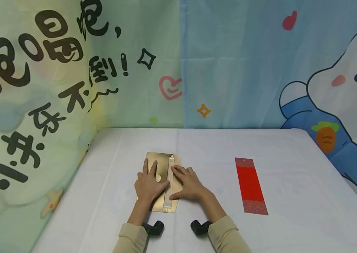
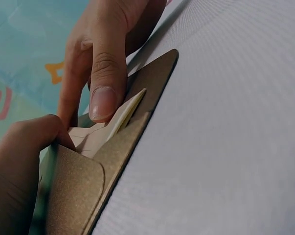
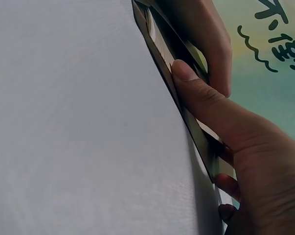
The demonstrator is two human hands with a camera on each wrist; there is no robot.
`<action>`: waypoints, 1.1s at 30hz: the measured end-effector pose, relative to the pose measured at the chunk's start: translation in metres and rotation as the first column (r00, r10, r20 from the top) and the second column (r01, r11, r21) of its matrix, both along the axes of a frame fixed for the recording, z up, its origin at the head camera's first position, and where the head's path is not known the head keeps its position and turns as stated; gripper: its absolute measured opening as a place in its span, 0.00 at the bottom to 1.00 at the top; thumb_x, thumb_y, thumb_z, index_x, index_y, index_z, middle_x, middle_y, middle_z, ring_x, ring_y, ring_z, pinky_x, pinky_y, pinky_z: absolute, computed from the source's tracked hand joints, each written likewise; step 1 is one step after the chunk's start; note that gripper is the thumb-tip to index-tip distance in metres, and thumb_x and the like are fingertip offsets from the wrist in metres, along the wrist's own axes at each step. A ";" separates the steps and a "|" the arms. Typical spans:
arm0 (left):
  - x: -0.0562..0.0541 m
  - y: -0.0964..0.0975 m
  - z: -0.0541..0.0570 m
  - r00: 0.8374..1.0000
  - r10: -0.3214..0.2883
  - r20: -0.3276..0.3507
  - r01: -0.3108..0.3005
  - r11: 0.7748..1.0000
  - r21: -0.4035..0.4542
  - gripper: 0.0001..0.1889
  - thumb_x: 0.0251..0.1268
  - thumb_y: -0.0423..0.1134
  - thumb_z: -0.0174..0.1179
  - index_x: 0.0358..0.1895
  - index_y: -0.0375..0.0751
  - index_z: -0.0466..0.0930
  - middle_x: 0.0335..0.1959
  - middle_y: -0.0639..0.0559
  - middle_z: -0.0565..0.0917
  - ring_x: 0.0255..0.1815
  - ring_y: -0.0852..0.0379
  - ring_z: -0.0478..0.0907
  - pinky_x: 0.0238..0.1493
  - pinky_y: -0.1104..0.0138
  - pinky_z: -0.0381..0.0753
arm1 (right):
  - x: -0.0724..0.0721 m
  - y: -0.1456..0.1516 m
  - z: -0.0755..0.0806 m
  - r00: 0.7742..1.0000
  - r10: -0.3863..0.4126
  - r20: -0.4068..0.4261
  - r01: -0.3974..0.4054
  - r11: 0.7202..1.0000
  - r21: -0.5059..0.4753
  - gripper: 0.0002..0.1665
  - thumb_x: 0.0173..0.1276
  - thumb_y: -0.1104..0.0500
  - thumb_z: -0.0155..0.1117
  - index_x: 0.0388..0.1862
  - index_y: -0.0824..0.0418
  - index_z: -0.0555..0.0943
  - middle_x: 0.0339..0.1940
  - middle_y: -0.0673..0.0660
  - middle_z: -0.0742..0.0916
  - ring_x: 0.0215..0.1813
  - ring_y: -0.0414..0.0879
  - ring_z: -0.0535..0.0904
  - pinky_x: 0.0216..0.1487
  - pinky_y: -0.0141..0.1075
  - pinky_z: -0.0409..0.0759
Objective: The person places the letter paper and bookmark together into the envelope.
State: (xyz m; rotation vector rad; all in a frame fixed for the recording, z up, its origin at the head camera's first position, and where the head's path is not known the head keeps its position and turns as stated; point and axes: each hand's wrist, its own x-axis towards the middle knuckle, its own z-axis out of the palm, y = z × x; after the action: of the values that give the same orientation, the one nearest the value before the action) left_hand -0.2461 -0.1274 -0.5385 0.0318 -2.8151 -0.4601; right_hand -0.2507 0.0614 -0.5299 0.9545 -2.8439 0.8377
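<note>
A gold paper envelope (image 1: 160, 160) lies on the table in front of me, its flap opened toward the right. A narrow white folded paper (image 1: 168, 202) sits lengthwise at its opening, partly inside. My left hand (image 1: 148, 185) rests on the envelope with fingers spread, its thumb at the edge of the opening. My right hand (image 1: 191, 184) holds the folded paper along its right side, index finger near the far end and thumb nearer me. In the left wrist view, the right thumb (image 2: 104, 100) presses on the folded paper (image 2: 119, 120). How far the paper goes inside is hidden.
A long red paper strip (image 1: 251, 186) with patterned ends lies to the right on the white tablecloth (image 1: 210, 147). Printed curtains (image 1: 229, 70) hang behind and at the left. A black wrist camera (image 1: 156, 228) sits on each forearm.
</note>
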 end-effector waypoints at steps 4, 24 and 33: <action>-0.001 0.000 0.001 1.000 -0.001 -0.001 0.001 1.000 0.001 0.45 0.39 0.66 0.56 0.68 0.55 0.63 0.72 0.46 0.52 0.36 0.44 0.70 0.18 0.59 0.71 | -0.003 -0.002 0.000 1.000 -0.006 0.008 0.006 0.999 0.038 0.65 0.39 0.29 0.68 0.72 0.56 0.56 0.72 0.54 0.61 0.44 0.44 0.60 0.46 0.40 0.61; 0.001 0.000 0.000 0.999 -0.007 -0.037 0.007 1.000 0.000 0.45 0.40 0.68 0.56 0.67 0.54 0.65 0.71 0.45 0.54 0.37 0.42 0.71 0.19 0.59 0.70 | -0.003 -0.005 -0.011 0.996 -0.048 -0.077 0.050 0.998 0.032 0.67 0.36 0.25 0.66 0.72 0.55 0.57 0.71 0.51 0.64 0.42 0.42 0.60 0.44 0.38 0.61; 0.001 0.000 0.001 1.000 -0.006 -0.018 0.006 1.000 0.008 0.45 0.39 0.67 0.56 0.67 0.54 0.64 0.72 0.46 0.53 0.36 0.43 0.70 0.18 0.59 0.69 | -0.005 -0.001 -0.011 0.999 -0.015 -0.035 0.016 1.000 0.020 0.68 0.35 0.24 0.65 0.73 0.53 0.55 0.72 0.50 0.62 0.42 0.40 0.59 0.45 0.38 0.61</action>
State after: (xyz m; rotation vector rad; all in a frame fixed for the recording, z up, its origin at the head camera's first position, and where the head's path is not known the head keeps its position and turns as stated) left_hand -0.2450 -0.1272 -0.5376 0.0202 -2.7962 -0.4711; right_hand -0.2558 0.0608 -0.5405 0.9386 -2.8320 0.7834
